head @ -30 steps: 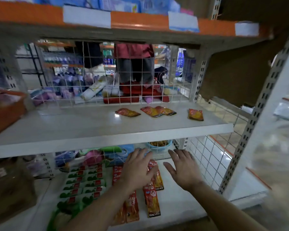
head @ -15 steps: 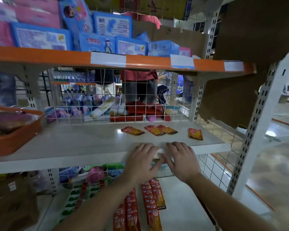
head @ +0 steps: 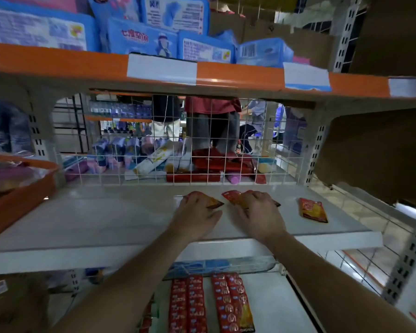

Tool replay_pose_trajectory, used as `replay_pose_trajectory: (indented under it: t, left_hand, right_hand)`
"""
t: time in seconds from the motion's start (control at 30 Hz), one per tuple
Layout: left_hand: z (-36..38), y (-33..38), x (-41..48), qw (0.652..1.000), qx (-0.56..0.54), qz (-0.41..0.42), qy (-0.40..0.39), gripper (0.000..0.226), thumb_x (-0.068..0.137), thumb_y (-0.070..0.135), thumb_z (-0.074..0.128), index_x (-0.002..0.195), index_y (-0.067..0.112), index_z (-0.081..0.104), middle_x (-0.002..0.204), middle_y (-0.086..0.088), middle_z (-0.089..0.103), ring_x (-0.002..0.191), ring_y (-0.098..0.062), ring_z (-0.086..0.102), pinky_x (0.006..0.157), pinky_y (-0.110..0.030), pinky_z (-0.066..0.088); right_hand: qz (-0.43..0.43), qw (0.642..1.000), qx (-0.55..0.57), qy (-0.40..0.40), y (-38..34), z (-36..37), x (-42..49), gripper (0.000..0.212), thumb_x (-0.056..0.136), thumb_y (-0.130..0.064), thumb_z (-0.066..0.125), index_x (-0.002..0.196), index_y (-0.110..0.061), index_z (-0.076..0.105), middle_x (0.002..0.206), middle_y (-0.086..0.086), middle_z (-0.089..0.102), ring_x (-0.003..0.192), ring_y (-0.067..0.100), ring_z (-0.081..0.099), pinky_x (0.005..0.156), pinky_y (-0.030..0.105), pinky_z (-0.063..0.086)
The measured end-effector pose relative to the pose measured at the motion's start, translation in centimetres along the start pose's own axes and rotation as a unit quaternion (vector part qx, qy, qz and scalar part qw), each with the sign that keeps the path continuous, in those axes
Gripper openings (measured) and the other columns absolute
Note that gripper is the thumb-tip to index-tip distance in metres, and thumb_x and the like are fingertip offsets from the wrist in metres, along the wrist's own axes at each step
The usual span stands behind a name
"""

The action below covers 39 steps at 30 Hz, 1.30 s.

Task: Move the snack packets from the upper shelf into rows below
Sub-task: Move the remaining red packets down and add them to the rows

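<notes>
On the upper white shelf point(head: 106, 224) lie several orange-red snack packets. My left hand point(head: 197, 212) covers one snack packet point(head: 214, 203), fingers curled over it, only its right end showing. My right hand point(head: 259, 210) lies over two overlapping packets point(head: 233, 196), fingers bent down on them. A fourth packet point(head: 312, 210) lies alone to the right, untouched. On the lower shelf point(head: 274, 308), two double rows of red packets point(head: 187, 304) point(head: 231, 301) run front to back beneath my forearms.
An orange tray point(head: 17, 198) sits at the shelf's left end. A white wire grid point(head: 202, 164) backs the shelf, with goods and people's legs behind it. An orange-edged shelf point(head: 58, 63) with blue packs hangs overhead. Perforated uprights point(head: 413, 255) stand at right.
Both hands rose from the lower shelf, passed the upper shelf's front edge and now rest on the packets there. The view tilted upward.
</notes>
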<state>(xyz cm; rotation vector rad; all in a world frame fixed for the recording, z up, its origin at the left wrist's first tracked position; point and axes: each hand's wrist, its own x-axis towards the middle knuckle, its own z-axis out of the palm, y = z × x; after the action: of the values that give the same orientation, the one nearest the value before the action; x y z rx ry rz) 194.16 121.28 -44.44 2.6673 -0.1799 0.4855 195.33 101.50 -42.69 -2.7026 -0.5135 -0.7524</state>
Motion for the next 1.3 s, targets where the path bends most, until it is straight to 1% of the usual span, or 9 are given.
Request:
replay_pose_trajectory:
  t: [0.13,0.43,0.57,0.63,0.77,0.83,1.07,1.17,1.3]
  left_hand:
    - [0.9,-0.7,1.1,0.998,0.033,-0.043,-0.015,0.060,0.095,0.058,0.043,0.144,0.022,0.044,0.151,-0.002,0.036,0.134,-0.029,0.033,0.109,-0.043,0.036]
    - [0.8,-1.0,1.6,0.985,0.136,-0.088,-0.063,0.060,0.094,0.072,0.017,0.146,0.047,0.037,0.155,-0.008,0.030,0.136,-0.038,0.027,0.108,-0.050,0.025]
    - [0.3,-1.4,1.3,0.996,0.028,-0.083,-0.010,0.050,0.094,0.068,0.033,0.112,0.038,0.068,0.117,-0.001,0.060,0.114,-0.029,0.052,0.098,-0.044,0.037]
    - [0.2,-1.8,1.3,0.993,-0.053,-0.099,0.044,0.044,0.091,0.068,0.044,0.087,0.030,0.066,0.095,0.005,0.061,0.099,-0.023,0.060,0.089,-0.041,0.045]
    - [0.2,-1.4,1.5,0.990,0.001,-0.142,0.002,0.063,0.088,0.070,0.048,0.129,0.023,0.054,0.133,-0.002,0.051,0.125,-0.027,0.043,0.103,-0.042,0.036]
    - [0.1,-1.0,1.4,0.990,0.068,-0.118,-0.026,0.062,0.089,0.067,0.047,0.134,0.024,0.054,0.139,-0.004,0.046,0.129,-0.029,0.037,0.104,-0.042,0.031]
    - [-1.1,-0.2,-0.2,0.969,-0.208,-0.132,-0.011,0.051,0.076,0.035,0.082,0.113,0.029,0.048,0.099,0.013,0.058,0.099,-0.017,0.059,0.087,-0.036,0.050]
    - [-1.7,0.2,-0.6,0.957,-0.255,-0.133,-0.028,0.045,0.081,0.022,0.077,0.117,0.025,0.051,0.109,0.005,0.058,0.096,-0.014,0.059,0.076,-0.030,0.050]
    - [-2.6,0.9,-1.2,0.905,-0.393,-0.162,-0.040,0.047,0.089,0.005,0.066,0.133,0.017,0.057,0.117,-0.001,0.062,0.101,-0.017,0.063,0.074,-0.025,0.050]
  right_hand:
    - [0.011,1.000,0.007,-0.005,0.1,2.1,1.8,0.024,0.090,-0.029,0.058,0.100,-0.010,0.070,0.089,0.014,0.066,0.090,0.035,0.059,0.081,0.036,0.047]
    - [0.033,0.990,-0.080,-0.114,0.2,3.2,2.0,0.058,0.099,-0.052,0.038,0.139,-0.010,0.047,0.141,0.013,0.046,0.133,0.032,0.036,0.109,0.045,0.039]
    - [0.044,0.985,-0.074,-0.147,0.3,3.5,2.0,0.058,0.101,-0.055,0.027,0.132,-0.013,0.054,0.143,0.012,0.046,0.131,0.034,0.037,0.106,0.045,0.039]
    - [0.048,0.985,-0.067,-0.149,0.4,3.6,2.0,0.059,0.101,-0.056,0.026,0.124,-0.014,0.060,0.138,0.010,0.050,0.127,0.033,0.041,0.104,0.045,0.041]
    - [0.058,0.992,-0.054,-0.099,0.2,3.2,2.0,0.051,0.100,-0.051,0.034,0.108,-0.015,0.070,0.120,0.009,0.060,0.117,0.028,0.048,0.099,0.041,0.043]
    - [0.061,0.994,-0.064,-0.069,0.2,3.1,1.9,0.045,0.099,-0.046,0.040,0.105,-0.015,0.072,0.115,0.008,0.062,0.114,0.027,0.051,0.099,0.040,0.043]
    - [0.098,0.992,0.018,-0.078,0.8,3.2,1.7,0.040,0.097,-0.040,0.047,0.120,-0.008,0.054,0.124,0.015,0.056,0.116,0.032,0.050,0.100,0.044,0.044]
    - [0.096,0.988,-0.001,-0.124,0.8,3.5,1.6,0.049,0.097,-0.042,0.039,0.135,-0.011,0.046,0.135,0.017,0.052,0.125,0.037,0.046,0.108,0.047,0.039]
    - [0.097,0.985,-0.005,-0.140,1.0,4.1,1.8,0.069,0.087,-0.056,0.012,0.117,-0.016,0.059,0.119,0.011,0.066,0.116,0.034,0.055,0.104,0.048,0.040]
